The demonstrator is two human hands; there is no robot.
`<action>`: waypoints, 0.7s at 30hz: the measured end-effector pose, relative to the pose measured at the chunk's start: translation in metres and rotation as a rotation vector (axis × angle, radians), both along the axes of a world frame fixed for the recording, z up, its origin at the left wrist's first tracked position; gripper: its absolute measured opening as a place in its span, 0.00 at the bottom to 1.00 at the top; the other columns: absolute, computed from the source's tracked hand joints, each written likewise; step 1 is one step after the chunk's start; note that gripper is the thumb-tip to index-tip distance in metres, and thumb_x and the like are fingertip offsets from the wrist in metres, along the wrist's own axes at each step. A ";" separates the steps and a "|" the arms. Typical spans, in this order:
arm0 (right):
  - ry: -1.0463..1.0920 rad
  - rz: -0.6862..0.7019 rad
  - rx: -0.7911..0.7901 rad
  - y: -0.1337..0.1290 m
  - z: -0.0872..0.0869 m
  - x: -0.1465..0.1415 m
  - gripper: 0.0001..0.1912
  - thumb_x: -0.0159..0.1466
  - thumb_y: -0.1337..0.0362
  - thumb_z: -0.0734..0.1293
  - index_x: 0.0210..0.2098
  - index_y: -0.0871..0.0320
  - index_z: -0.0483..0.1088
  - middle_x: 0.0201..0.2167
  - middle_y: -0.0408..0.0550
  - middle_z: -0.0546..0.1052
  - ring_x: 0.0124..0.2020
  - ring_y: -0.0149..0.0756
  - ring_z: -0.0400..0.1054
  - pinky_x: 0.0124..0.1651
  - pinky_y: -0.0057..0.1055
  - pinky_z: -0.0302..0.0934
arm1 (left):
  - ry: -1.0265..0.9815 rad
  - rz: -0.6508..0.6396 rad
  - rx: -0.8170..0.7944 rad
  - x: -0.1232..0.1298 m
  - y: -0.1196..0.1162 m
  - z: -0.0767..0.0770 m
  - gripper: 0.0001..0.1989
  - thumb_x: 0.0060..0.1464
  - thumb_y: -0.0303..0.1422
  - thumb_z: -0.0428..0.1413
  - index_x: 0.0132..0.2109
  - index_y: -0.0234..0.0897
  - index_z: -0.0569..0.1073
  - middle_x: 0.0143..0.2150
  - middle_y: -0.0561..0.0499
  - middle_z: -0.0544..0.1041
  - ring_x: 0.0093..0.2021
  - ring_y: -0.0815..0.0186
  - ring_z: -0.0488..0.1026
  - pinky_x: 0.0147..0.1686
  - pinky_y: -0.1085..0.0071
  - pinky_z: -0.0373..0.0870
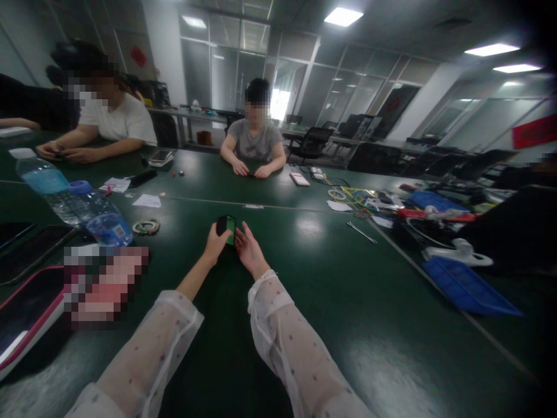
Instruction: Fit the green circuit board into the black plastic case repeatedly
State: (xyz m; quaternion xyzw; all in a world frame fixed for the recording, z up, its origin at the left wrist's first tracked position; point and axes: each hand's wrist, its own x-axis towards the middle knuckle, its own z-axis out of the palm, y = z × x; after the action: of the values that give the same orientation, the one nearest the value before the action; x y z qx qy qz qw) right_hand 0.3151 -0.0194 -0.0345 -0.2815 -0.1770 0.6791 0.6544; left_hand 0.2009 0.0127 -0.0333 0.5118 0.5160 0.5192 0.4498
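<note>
My left hand (214, 245) is wrapped round a small black phone-like object (231, 231) whose visible face is green. The thumb lies across that face. My right hand (251, 251) is at the object's right edge, palm turned toward it, with the fingers stretched out and the thumb apart. Its fingertips are close to the object or touching it; I cannot tell which. Both hands are over the dark green table (348, 278).
Two water bottles, one clear (46, 183) and one blue-capped (98, 212), stand at left near a bracelet-like ring (146, 226). A wrench (362, 232), tangled cables (354, 196) and a blue tray (467, 284) lie at right. A person (255, 136) sits opposite, another (115, 119) at left.
</note>
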 end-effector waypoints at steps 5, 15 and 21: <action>-0.051 0.007 -0.003 0.002 -0.003 -0.006 0.23 0.63 0.61 0.64 0.58 0.45 0.61 0.38 0.38 0.78 0.40 0.30 0.73 0.51 0.32 0.63 | 0.313 0.007 0.051 0.010 -0.011 0.007 0.33 0.49 0.39 0.60 0.59 0.33 0.60 0.51 0.36 0.72 0.51 0.51 0.71 0.49 0.57 0.66; 0.046 0.061 -0.197 -0.008 0.006 0.001 0.24 0.63 0.46 0.60 0.43 0.61 0.72 0.35 0.49 0.78 0.44 0.38 0.72 0.49 0.36 0.68 | 0.566 -0.169 0.382 0.025 -0.029 0.019 0.28 0.57 0.37 0.52 0.62 0.32 0.59 0.62 0.36 0.60 0.61 0.50 0.61 0.58 0.55 0.59; 0.102 0.063 -0.225 -0.009 0.007 0.004 0.25 0.64 0.46 0.58 0.43 0.62 0.71 0.33 0.51 0.78 0.42 0.40 0.73 0.46 0.39 0.70 | 0.565 -0.138 0.399 0.027 -0.035 0.022 0.25 0.54 0.36 0.57 0.57 0.33 0.63 0.56 0.38 0.66 0.55 0.54 0.66 0.55 0.57 0.64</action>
State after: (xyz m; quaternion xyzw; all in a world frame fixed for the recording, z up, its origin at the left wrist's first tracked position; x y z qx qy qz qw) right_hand 0.3190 -0.0287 -0.0278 -0.3124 -0.0749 0.7282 0.6054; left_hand 0.2282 -0.0225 -0.0114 0.7466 0.4726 0.4162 0.2145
